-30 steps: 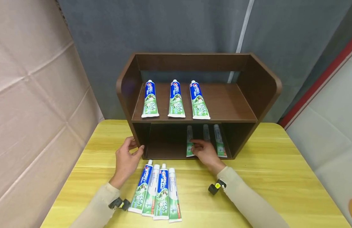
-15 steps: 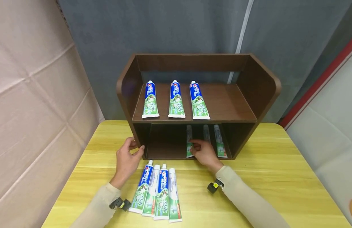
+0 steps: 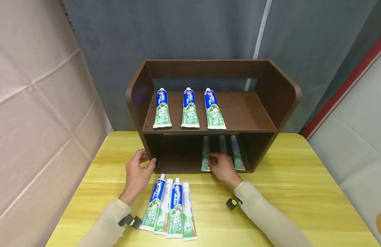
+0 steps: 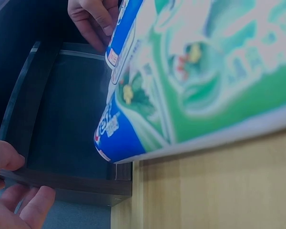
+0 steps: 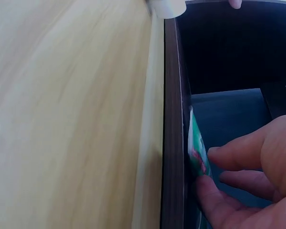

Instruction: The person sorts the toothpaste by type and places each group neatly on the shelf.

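My right hand (image 3: 222, 168) reaches into the lower level of a dark brown shelf (image 3: 213, 132). Its thumb and fingers hold the near end of a green-and-white toothpaste tube (image 3: 205, 154), the leftmost of three lying there. In the right wrist view, thumb and forefinger lie at the edges of that tube (image 5: 198, 148), just behind the shelf's front lip. My left hand (image 3: 139, 171) grips the front edge of the shelf's left side panel; in the left wrist view, thumb and fingers of the left hand (image 4: 19, 191) lie on either side of that panel (image 4: 66, 180).
Three blue-and-green toothpaste tubes (image 3: 189, 108) lie spaced along the upper level. Several more tubes (image 3: 175, 209) lie side by side on the yellow wooden table (image 3: 289, 206) before the shelf, between the forearms. A dark grey curtain (image 3: 193, 31) hangs behind.
The tube under my right hand has turned slightly, its cap end shifting a little right. My right hand has moved only slightly with it. The left hand stays on the side panel.
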A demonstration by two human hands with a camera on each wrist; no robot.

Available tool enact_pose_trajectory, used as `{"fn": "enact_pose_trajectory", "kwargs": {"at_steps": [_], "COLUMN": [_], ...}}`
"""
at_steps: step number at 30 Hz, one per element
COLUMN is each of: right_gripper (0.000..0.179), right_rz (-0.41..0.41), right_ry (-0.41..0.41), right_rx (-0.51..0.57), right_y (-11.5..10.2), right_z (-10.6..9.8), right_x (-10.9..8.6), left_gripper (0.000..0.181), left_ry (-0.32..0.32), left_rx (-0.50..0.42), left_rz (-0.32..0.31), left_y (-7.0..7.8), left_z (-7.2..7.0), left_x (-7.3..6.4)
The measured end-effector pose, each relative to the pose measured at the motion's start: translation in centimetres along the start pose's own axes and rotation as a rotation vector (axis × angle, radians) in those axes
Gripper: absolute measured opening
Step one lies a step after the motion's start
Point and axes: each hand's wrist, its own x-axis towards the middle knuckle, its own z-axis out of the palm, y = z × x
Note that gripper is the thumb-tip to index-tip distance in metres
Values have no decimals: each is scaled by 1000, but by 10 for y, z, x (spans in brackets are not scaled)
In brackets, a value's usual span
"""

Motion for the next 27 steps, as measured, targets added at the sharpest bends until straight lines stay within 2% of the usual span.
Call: {"fn": "enact_pose_trajectory", "kwargs": {"at_steps": [4,11,17,22,27], "right_gripper": [35,47,64,63,59], "right_rz": [-13,4,-35,-84,-96], "right_ry": [13,-13,-54,-55,-44], "right_rx": [-32,12,-63,-113,-133], "right_y": [2,1,3,3,2], "right_z": [-1,-4,-1,0,-2], "right_x": [1,-1,-5,-6,-8], "left_gripper": [39,39,38,39,39], "left_ry": [-5,-1,1,1,3], "left_rx": [6,5,-2,0,7], "left_rz": [1,-3,3,1,5], "left_y": [-1,0,0,0,0], "left_z": [0,0,0,0,0], "left_x": [0,0,1,0,-1]}}
